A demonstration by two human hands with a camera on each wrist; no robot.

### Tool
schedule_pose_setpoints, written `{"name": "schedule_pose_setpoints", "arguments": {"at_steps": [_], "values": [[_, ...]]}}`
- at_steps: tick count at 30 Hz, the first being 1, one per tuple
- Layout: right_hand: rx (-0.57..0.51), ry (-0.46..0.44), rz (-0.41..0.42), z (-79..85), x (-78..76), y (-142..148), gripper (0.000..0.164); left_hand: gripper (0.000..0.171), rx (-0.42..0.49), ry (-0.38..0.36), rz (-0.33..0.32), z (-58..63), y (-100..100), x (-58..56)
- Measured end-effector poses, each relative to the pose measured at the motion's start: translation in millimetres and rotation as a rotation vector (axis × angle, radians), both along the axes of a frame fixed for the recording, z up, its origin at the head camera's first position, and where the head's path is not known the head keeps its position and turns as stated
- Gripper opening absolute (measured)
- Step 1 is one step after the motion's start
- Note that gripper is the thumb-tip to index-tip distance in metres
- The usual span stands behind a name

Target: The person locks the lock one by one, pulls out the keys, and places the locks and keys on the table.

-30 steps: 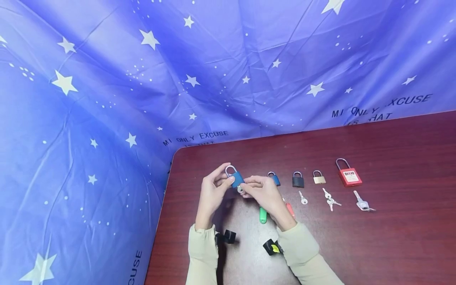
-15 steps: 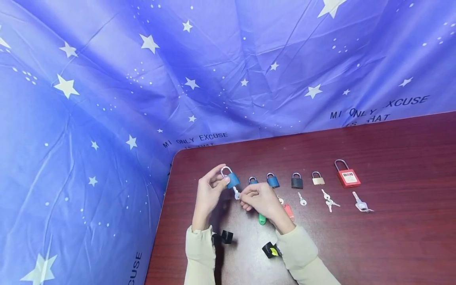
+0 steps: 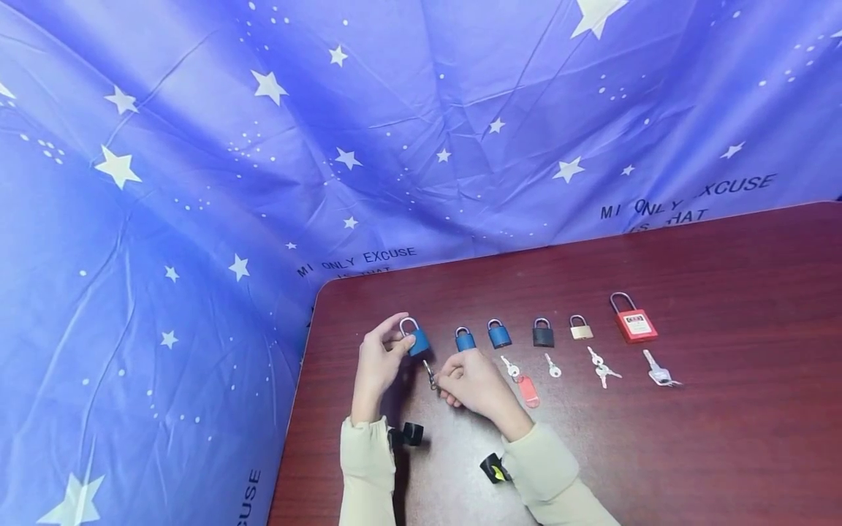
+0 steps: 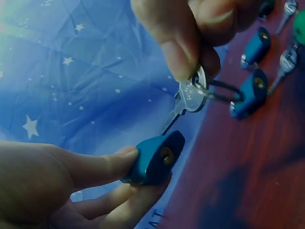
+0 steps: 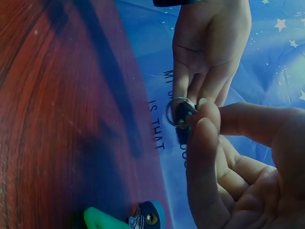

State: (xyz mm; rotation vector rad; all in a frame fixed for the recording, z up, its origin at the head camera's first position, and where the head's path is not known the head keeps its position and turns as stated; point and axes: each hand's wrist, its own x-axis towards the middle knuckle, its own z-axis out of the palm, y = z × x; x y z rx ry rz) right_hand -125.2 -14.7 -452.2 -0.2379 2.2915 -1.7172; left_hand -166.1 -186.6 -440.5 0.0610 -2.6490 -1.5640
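Note:
My left hand (image 3: pixel 380 365) holds a blue padlock (image 3: pixel 416 342) by its body between thumb and fingers, above the table, its shackle upward. In the left wrist view the keyhole (image 4: pixel 166 156) on the padlock's underside shows with nothing in it. A silver key (image 4: pixel 193 98) on a metal ring (image 5: pixel 170 113) is pinched between the thumb and index finger of my right hand (image 3: pixel 479 383). The key's blade points toward the padlock but stands clear of the keyhole. In the right wrist view the padlock is mostly hidden by the fingers and ring.
On the table (image 3: pixel 723 307) stand a row of locks: two blue padlocks (image 3: pixel 499 334), a black one (image 3: pixel 543 333), a brass one (image 3: pixel 582 329) and a red one (image 3: pixel 636 324). Before them lie several keys (image 3: pixel 554 366), a red tag (image 3: pixel 528 391) and a green tag (image 5: pixel 97 218).
The key, earlier at the padlock's underside, has come away from it, drawn downward by my right hand. Both hands shifted slightly left in the head view.

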Motion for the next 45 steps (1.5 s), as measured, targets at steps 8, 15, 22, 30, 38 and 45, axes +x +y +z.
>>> {"name": "schedule_pose_setpoints", "arguments": {"at_steps": [8,15,22,30,38,45], "values": [[0.173,0.032,0.032,-2.2,0.2,-1.4,0.014,0.04,-0.113,-0.054,-0.045,-16.1,-0.7,-3.8],[0.538,0.187,-0.041,-10.0,-2.5,-1.8,0.024,0.041,-0.099,-0.046,-0.075,-27.7,2.4,-5.1],[0.694,0.223,-0.054,-10.5,-4.0,-8.4,0.026,0.04,-0.141,-0.024,-0.055,-29.4,3.5,-6.8],[0.747,0.268,-0.035,-10.4,-5.0,-16.3,0.021,0.036,-0.151,-0.027,-0.023,-30.7,3.8,-7.2],[0.755,0.269,-0.028,-8.3,-5.5,-16.0,0.02,0.03,-0.221,-0.033,0.046,-30.3,11.5,-6.5],[0.767,0.281,-0.03,-9.6,-4.8,-16.5,0.021,0.025,-0.289,-0.025,0.064,-30.2,14.1,-4.6]]}}
